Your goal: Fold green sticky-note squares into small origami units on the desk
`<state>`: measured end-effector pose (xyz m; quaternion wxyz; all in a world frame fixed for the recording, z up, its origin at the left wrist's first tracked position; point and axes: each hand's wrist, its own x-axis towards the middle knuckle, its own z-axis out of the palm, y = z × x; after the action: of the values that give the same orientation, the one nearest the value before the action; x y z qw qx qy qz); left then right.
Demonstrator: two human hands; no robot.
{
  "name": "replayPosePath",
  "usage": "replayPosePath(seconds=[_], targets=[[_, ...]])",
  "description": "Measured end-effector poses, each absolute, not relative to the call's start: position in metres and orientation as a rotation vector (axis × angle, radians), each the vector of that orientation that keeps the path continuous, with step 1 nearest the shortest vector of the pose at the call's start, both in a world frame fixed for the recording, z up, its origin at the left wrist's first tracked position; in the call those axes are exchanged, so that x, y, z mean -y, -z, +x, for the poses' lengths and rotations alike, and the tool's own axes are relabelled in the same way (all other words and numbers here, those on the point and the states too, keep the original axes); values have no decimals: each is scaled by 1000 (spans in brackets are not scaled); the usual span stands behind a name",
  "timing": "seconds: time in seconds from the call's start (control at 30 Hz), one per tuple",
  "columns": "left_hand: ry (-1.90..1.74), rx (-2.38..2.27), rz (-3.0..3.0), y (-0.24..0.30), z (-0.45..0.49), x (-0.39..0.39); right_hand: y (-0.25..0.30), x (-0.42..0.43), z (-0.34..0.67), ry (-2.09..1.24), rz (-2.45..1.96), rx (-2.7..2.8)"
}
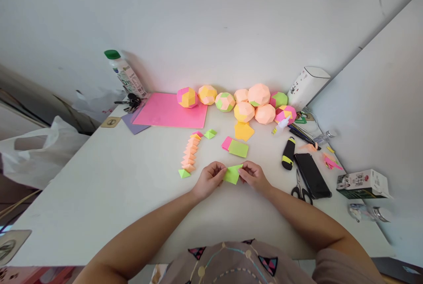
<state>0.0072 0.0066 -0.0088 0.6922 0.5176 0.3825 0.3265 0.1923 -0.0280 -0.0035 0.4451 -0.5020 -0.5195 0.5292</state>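
A small green paper sheet (232,173), partly folded, is pinched between both hands just above the white table (109,187). My left hand (209,179) grips its left edge with curled fingers. My right hand (254,174) grips its right corner the same way. Just beyond lie a green square sheet (238,148) over a pink one (226,143). To the left runs a row of folded peach paper units (189,153) with a green folded unit (184,173) at its near end.
Several paper polyhedron balls (245,102) line the wall beside a big pink sheet (171,110) and a bottle (127,75). To the right lie a yellow pentagon (243,131), a highlighter (288,153), a phone (312,174), scissors (300,189) and a carton (362,184).
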Motion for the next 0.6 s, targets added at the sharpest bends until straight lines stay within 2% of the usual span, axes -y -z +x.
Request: replayPosePath(seconds=[0.6], targets=[[-844, -835, 1032, 11, 7, -8, 8, 28, 192, -1334, -1283, 1354]])
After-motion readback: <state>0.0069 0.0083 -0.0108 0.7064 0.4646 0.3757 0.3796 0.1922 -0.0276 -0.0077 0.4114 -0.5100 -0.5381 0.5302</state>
